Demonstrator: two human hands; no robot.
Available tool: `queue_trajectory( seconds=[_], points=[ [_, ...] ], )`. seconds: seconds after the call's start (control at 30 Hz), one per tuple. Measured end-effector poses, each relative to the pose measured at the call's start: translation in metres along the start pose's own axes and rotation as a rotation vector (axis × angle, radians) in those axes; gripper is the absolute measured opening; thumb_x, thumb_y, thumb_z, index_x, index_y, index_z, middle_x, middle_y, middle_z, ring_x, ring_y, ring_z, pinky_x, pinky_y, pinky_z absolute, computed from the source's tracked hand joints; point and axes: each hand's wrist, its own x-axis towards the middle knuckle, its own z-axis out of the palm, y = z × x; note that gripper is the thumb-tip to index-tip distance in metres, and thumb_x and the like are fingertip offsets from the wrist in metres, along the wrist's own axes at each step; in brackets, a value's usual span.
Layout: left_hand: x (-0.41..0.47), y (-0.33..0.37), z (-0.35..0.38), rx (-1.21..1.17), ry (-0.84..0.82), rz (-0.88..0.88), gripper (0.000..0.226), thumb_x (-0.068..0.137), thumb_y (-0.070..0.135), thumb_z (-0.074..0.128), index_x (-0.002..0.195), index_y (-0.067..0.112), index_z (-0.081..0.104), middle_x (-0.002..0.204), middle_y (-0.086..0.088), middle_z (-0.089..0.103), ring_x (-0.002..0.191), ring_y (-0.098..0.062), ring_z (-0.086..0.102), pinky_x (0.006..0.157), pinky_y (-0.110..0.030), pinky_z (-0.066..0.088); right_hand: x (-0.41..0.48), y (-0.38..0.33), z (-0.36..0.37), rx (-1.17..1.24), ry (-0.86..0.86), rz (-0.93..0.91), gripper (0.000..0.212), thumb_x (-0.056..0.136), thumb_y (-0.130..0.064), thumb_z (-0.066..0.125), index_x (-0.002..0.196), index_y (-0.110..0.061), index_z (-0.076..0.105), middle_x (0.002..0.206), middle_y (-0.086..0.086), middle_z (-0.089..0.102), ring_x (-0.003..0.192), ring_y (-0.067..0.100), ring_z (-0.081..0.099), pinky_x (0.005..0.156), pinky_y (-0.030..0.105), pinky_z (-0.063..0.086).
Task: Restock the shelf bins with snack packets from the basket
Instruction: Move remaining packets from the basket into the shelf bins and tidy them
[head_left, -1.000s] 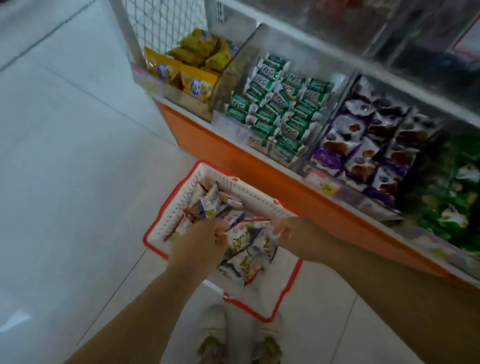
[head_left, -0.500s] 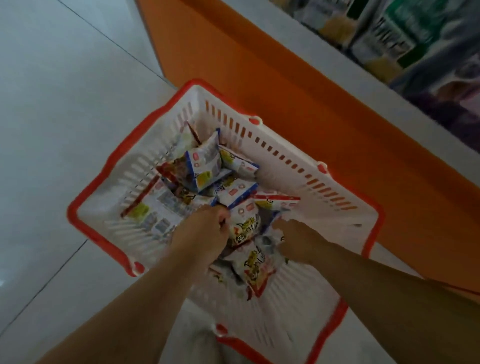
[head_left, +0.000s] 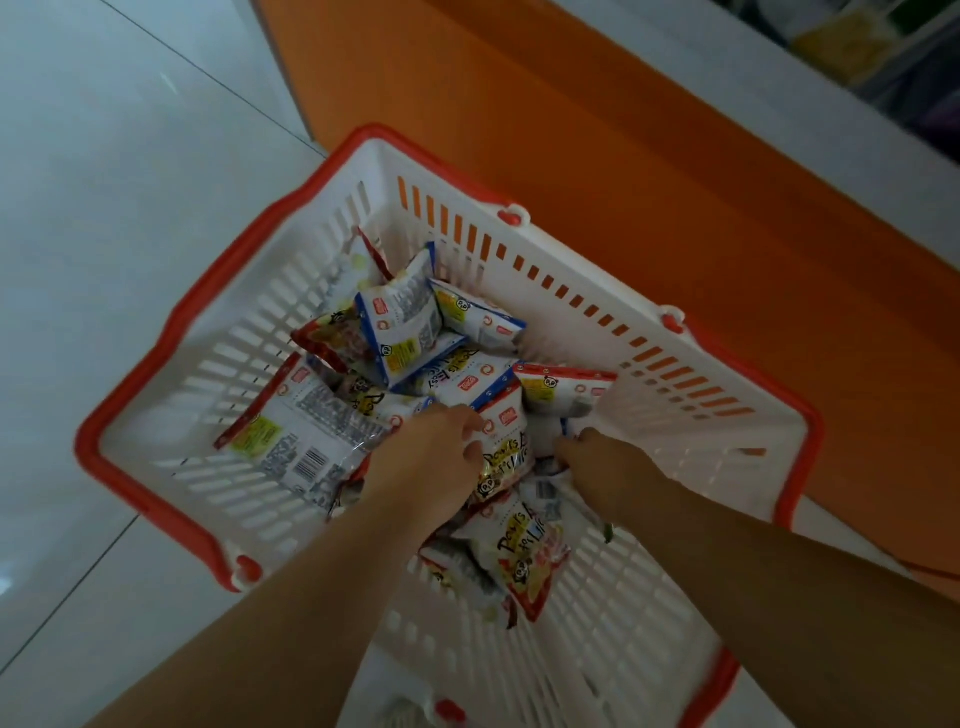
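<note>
Fingers (head_left: 453, 423) of the left hand (head_left: 421, 470) curl round a packet (head_left: 505, 453), the right hand (head_left: 609, 467) grip hidden, both deeper in the basket (head_left: 171, 330) than before, seemingly ready to lift.

basket (head_left: 270, 312): white, red rim | packets (head_left: 402, 322): white (red/blue edges)

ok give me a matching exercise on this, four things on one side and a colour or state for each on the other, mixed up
1 basket rim
2 shelf base
3 barcode packet
4 left hand

a orange
b holds the panda packet
c red
d lies back side up

Pairs: 1-c, 2-a, 3-d, 4-b
</note>
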Motion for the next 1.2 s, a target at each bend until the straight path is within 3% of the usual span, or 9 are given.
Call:
queue_trajectory(
  seconds=[0.2,0.5,0.6,0.67,0.8,1.0,1.07,1.13,1.2],
  points=[
    [-0.034,0.019,-0.025,-0.048,0.003,0.046,0.029,0.096,0.027,0.052,0.124,0.028,0.059,0.122,0.006,0.063,0.106,-0.011,0.062,0.089,-0.039,0.055,-0.045,0.006,-0.038,0.089,0.088,0.004,0.023,0.093,-0.012,0.055,0.116,-0.015,0.056,0.104,0.011,0.055,0.096,0.032,0.059,0.077,0.039,0.053],
    [-0.137,0.098,-0.116,-0.201,-0.139,0.184,0.077,0.079,0.060,0.064,0.145,0.037,0.030,0.143,0.011,0.037,0.128,-0.012,0.044,0.101,-0.036,0.044,-0.193,-0.010,-0.183,0.630,0.282,-0.090,0.035,0.093,-0.042,0.060,0.104,-0.009,0.066,0.150,0.008,0.036,0.137,0.027,0.030,0.107,0.043,0.033],
    [-0.166,0.133,-0.161,-0.164,-0.133,0.201,0.101,0.066,0.073,0.067,0.149,0.040,0.020,0.149,0.012,0.033,0.130,-0.012,0.044,0.103,-0.036,0.043,-0.246,-0.017,-0.246,0.760,0.315,-0.167,0.037,0.097,-0.034,0.056,0.103,0.003,0.059,0.104,0.018,0.057,0.094,0.030,0.055,0.083,0.043,0.045],
    [-0.182,0.154,-0.192,-0.162,-0.120,0.223,0.105,0.059,0.078,0.068,0.147,0.041,0.023,0.146,0.012,0.042,0.125,-0.011,0.051,0.101,-0.036,0.048,-0.280,-0.022,-0.284,0.814,0.332,-0.197,0.034,0.098,-0.035,0.053,0.080,-0.008,0.044,0.074,0.008,0.037,0.064,0.019,0.036,0.063,0.033,0.034],
    [-0.215,0.198,-0.257,-0.190,-0.104,0.283,0.069,0.074,0.054,0.077,0.132,0.032,0.045,0.104,0.022,0.059,0.088,0.010,0.059,0.073,-0.007,0.048,-0.328,-0.020,-0.344,0.879,0.339,-0.181,0.031,0.098,-0.042,0.052,0.082,-0.018,0.041,0.076,0.002,0.035,0.067,0.016,0.034,0.064,0.031,0.032],
    [-0.263,0.239,-0.339,-0.304,-0.172,0.333,0.022,0.082,0.046,0.072,0.096,0.031,0.065,0.085,0.004,0.070,0.067,0.003,0.064,0.064,-0.015,0.052,-0.400,-0.009,-0.422,0.916,0.186,-0.255,0.078,0.077,-0.057,0.070,0.143,-0.036,0.034,0.130,-0.014,0.048,0.113,0.004,0.052,0.088,0.023,0.042],
    [-0.279,0.251,-0.359,-0.337,-0.217,0.357,0.028,0.083,0.047,0.069,0.096,0.022,0.069,0.090,-0.006,0.072,0.070,-0.004,0.065,0.067,-0.019,0.053,-0.416,-0.005,-0.438,0.756,0.188,-0.267,0.064,0.075,-0.058,0.072,0.129,-0.035,0.046,0.113,-0.017,0.053,0.097,0.001,0.054,0.084,0.026,0.042],
    [-0.289,0.262,-0.374,-0.369,-0.244,0.366,0.026,0.082,0.049,0.068,0.093,0.025,0.070,0.090,-0.005,0.072,0.070,-0.003,0.065,0.063,-0.014,0.052,-0.431,-0.003,-0.452,0.650,0.231,-0.262,0.037,0.076,-0.059,0.070,0.084,-0.031,0.047,0.070,-0.013,0.040,0.058,0.002,0.039,0.065,0.026,0.037],
    [-0.296,0.274,-0.386,-0.375,-0.282,0.372,0.016,0.082,0.047,0.070,0.089,0.033,0.069,0.079,0.005,0.072,0.066,-0.001,0.065,0.060,-0.012,0.049,-0.447,0.000,-0.464,0.647,0.260,-0.260,0.048,0.078,-0.057,0.069,0.067,-0.021,0.038,0.059,-0.002,0.028,0.046,0.010,0.027,0.054,0.027,0.029]
  ],
)
